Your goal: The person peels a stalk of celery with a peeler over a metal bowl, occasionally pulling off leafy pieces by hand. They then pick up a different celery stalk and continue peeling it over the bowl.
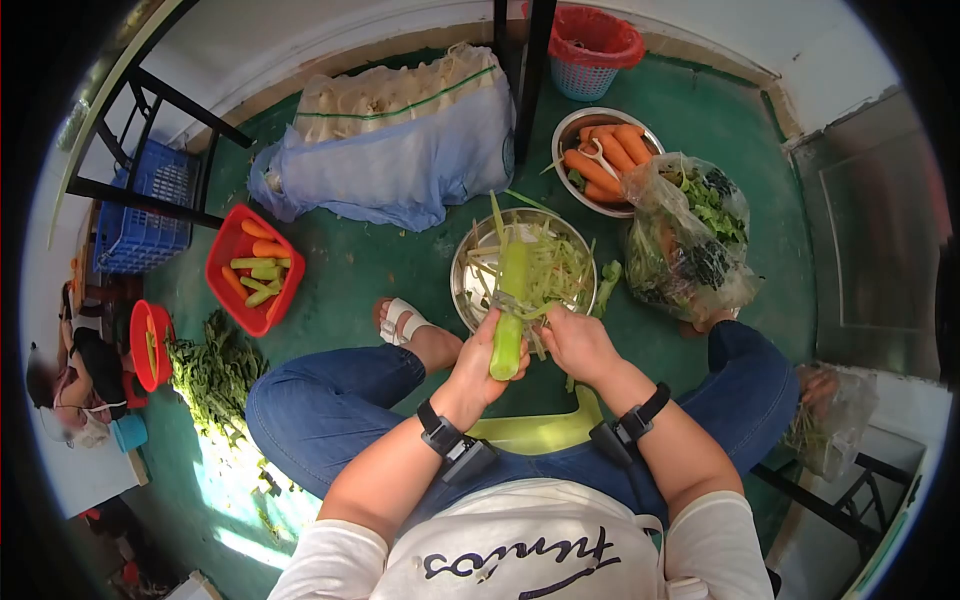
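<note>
My left hand [478,366] is wrapped round the lower end of a long pale-green celtuce stem [512,265], tilted away from me. In my right hand [582,345] is a peeler [512,306], its head lying across the stem just above my left fingers. The stem's far end reaches over a round metal basin [458,278] on the floor. Thin green peelings [560,262] fill much of that basin, and some hang over its edge by my right hand. A yellow-green strip of material [540,434] lies across my lap.
Carrots [612,150] fill a metal bowl beside a plastic bag of greens [700,235]. A red basin [222,290] holds carrots and peeled stems. Leaves [215,375] lie at left. A large bag of white radishes [400,150] lies ahead. Another person [85,370] sits far left.
</note>
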Motion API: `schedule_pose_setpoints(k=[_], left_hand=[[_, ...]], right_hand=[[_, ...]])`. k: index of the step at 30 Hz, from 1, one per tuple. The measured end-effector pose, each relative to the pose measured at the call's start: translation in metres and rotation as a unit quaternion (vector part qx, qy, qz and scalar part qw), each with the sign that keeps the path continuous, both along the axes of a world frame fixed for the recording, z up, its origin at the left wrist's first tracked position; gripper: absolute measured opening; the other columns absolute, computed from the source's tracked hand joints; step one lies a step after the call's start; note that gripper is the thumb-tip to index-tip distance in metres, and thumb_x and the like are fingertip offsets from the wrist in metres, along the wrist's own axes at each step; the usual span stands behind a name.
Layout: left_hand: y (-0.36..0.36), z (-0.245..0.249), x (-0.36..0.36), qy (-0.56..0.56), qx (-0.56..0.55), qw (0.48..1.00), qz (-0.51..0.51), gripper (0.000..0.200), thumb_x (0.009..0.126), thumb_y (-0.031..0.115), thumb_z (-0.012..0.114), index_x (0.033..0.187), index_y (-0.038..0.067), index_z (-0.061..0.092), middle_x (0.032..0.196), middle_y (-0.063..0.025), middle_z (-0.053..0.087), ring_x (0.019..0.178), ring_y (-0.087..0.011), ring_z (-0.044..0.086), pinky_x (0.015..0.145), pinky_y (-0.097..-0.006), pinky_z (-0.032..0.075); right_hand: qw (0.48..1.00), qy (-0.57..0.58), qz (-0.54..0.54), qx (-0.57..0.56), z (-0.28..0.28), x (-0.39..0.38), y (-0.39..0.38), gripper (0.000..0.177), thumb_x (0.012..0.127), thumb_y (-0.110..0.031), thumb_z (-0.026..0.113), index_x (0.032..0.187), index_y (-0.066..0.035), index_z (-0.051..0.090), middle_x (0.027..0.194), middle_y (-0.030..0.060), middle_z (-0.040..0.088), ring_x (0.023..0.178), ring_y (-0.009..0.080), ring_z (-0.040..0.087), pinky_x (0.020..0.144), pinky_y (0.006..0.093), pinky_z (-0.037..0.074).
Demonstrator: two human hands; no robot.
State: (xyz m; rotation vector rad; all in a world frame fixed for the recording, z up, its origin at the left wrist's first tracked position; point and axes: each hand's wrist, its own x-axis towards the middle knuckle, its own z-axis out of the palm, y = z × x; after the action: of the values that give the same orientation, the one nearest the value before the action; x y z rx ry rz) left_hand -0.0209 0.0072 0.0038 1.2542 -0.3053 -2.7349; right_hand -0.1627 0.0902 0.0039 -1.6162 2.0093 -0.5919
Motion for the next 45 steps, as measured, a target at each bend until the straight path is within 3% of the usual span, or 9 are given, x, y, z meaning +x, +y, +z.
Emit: schedule_pose_setpoints(k=[11, 15, 19, 28, 31, 33, 37, 40, 45], left_hand=[[0.005, 0.002, 0.006, 0.007, 0.036, 0.999, -0.029, 0.045, 0.085, 0.052, 0.035, 0.101, 0.012, 0.049, 0.056, -0.0042, 0.042, 0.043, -0.015, 0.034, 0.04, -0.0247, 0.025], [0.005, 0.0, 0.013, 0.051, 0.063, 0.996, -0.047, 0.042, 0.084, 0.053, 0.037, 0.083, 0.012, 0.045, 0.055, -0.0064, 0.044, 0.043, -0.0171, 0.038, 0.04, -0.0261, 0.026], [0.006, 0.004, 0.017, 0.045, 0.081, 0.995, -0.035, 0.044, 0.085, 0.05, 0.037, 0.097, 0.009, 0.047, 0.056, -0.006, 0.043, 0.044, -0.0161, 0.037, 0.039, -0.0254, 0.026], [0.002, 0.009, 0.016, 0.061, 0.08, 0.993, -0.07, 0.042, 0.083, 0.049, 0.042, 0.096, 0.009, 0.047, 0.057, -0.0059, 0.046, 0.045, -0.0163, 0.04, 0.039, -0.0247, 0.028], [-0.004, 0.001, 0.013, 0.044, 0.073, 0.993, -0.077, 0.038, 0.083, 0.043, 0.046, 0.1, 0.009, 0.047, 0.058, -0.0052, 0.045, 0.045, -0.0153, 0.04, 0.038, -0.0242, 0.028], [-0.002, -0.005, 0.014, 0.033, 0.076, 0.994, -0.073, 0.037, 0.083, 0.038, 0.048, 0.105, 0.009, 0.047, 0.058, -0.0048, 0.044, 0.045, -0.0148, 0.039, 0.038, -0.0242, 0.029], [0.004, -0.004, 0.006, 0.0, -0.036, 0.996, -0.082, 0.033, 0.078, 0.021, 0.058, 0.106, 0.008, 0.046, 0.066, -0.0036, 0.048, 0.052, -0.0147, 0.046, 0.042, -0.026, 0.036], [0.005, 0.001, -0.003, 0.059, -0.327, 0.93, -0.156, 0.049, 0.073, 0.01, 0.057, 0.117, 0.003, 0.039, 0.09, -0.0026, 0.048, 0.079, -0.0103, 0.046, 0.067, -0.0211, 0.039], [0.011, 0.007, -0.007, 0.084, -0.44, 0.869, -0.209, 0.067, 0.065, 0.008, 0.062, 0.124, 0.001, 0.03, 0.1, -0.0056, 0.046, 0.089, -0.0118, 0.045, 0.077, -0.0227, 0.038]], right_hand=[[0.997, 0.009, -0.055, 0.052, -0.029, -0.015, -0.007, 0.019, 0.081, -0.02, 0.049, 0.083, -0.002, 0.043, 0.069, 0.0194, 0.056, 0.069, 0.0369, 0.055, 0.06, 0.0444, 0.043], [0.992, -0.006, -0.09, 0.083, -0.046, -0.024, -0.011, 0.021, 0.082, -0.022, 0.048, 0.082, -0.002, 0.044, 0.071, 0.0198, 0.057, 0.071, 0.0361, 0.056, 0.063, 0.0435, 0.044], [0.996, -0.003, -0.081, 0.045, -0.067, -0.027, -0.01, 0.023, 0.083, -0.024, 0.048, 0.083, -0.002, 0.043, 0.07, 0.0202, 0.056, 0.067, 0.0381, 0.055, 0.06, 0.0458, 0.043], [0.954, -0.064, -0.156, 0.248, -0.103, -0.048, 0.003, 0.032, 0.083, -0.029, 0.046, 0.09, 0.001, 0.049, 0.088, 0.0199, 0.058, 0.088, 0.0358, 0.054, 0.076, 0.0425, 0.042], [0.822, -0.411, -0.236, 0.315, -0.089, -0.046, -0.002, 0.031, 0.085, -0.033, 0.046, 0.089, -0.002, 0.048, 0.067, 0.0067, 0.052, 0.05, 0.0177, 0.048, 0.044, 0.0303, 0.037], [0.789, -0.483, -0.25, 0.288, -0.073, -0.032, 0.0, 0.036, 0.085, -0.038, 0.047, 0.087, -0.002, 0.047, 0.062, 0.0012, 0.046, 0.044, 0.0084, 0.038, 0.037, 0.0233, 0.031], [0.736, -0.588, -0.284, 0.18, -0.029, -0.01, -0.009, 0.043, 0.082, -0.042, 0.051, 0.089, 0.0, 0.047, 0.065, 0.0016, 0.049, 0.044, 0.006, 0.039, 0.038, 0.021, 0.032], [0.73, -0.601, -0.292, 0.145, -0.019, -0.004, -0.013, 0.04, 0.08, -0.039, 0.056, 0.09, -0.001, 0.049, 0.064, 0.0005, 0.05, 0.044, 0.0048, 0.039, 0.039, 0.0194, 0.032], [0.715, -0.623, -0.315, 0.043, -0.022, -0.007, -0.015, 0.026, 0.075, -0.025, 0.065, 0.082, -0.004, 0.053, 0.056, -0.0028, 0.047, 0.042, 0.0049, 0.038, 0.039, 0.0188, 0.031]])
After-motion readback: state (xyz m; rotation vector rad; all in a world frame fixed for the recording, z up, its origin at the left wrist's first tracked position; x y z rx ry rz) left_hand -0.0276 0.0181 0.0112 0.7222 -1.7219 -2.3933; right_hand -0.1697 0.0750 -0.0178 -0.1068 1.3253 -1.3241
